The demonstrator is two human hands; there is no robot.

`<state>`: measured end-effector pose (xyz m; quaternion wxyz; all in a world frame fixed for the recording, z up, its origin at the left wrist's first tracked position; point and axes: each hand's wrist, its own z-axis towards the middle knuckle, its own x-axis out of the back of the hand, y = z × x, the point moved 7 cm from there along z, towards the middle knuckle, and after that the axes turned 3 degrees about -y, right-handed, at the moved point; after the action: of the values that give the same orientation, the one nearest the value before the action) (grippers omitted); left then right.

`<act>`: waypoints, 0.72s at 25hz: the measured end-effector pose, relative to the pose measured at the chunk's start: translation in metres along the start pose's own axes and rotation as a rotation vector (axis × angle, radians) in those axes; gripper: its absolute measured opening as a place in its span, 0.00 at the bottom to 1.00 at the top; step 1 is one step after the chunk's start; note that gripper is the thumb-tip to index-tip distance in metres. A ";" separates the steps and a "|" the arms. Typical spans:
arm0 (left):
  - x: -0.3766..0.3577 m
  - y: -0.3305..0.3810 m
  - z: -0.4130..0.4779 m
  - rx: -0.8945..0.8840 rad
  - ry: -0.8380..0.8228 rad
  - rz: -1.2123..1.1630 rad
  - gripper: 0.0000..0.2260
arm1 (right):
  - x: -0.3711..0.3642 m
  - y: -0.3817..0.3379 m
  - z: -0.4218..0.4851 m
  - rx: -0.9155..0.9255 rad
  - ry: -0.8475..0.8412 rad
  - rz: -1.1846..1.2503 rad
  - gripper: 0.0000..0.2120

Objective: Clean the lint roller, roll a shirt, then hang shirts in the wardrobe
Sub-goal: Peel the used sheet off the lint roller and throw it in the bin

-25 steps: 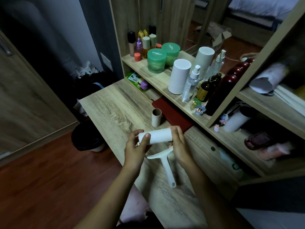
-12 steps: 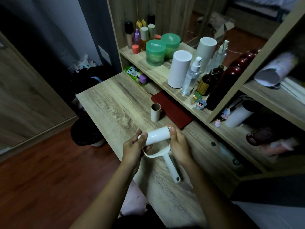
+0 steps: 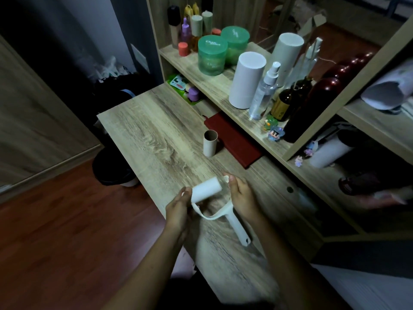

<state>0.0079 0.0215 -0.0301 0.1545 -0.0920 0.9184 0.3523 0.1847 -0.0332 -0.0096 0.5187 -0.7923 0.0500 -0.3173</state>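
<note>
Gripping the lint roller (image 3: 206,190) at both ends — left hand (image 3: 178,209) pinching one side, right hand (image 3: 242,198) curled round the other — just this side of the cardboard tube (image 3: 210,143).

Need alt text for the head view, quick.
The left hand and right hand hold a white lint roller by the two ends of its roll, above a wooden desk. A cardboard tube stands upright beyond it, beside a red book.
</note>
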 end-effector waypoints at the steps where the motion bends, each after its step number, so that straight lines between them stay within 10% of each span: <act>1: 0.006 0.004 0.004 -0.025 0.044 -0.008 0.18 | 0.000 0.004 0.000 -0.002 0.007 -0.009 0.22; 18: 0.015 0.029 0.007 -0.117 0.040 -0.052 0.19 | -0.009 0.017 -0.001 -0.048 0.190 -0.573 0.24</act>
<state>-0.0128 0.0464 -0.0227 0.1397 -0.1315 0.8965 0.3993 0.1813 -0.0375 -0.0278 0.3823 -0.7529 -0.1201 -0.5221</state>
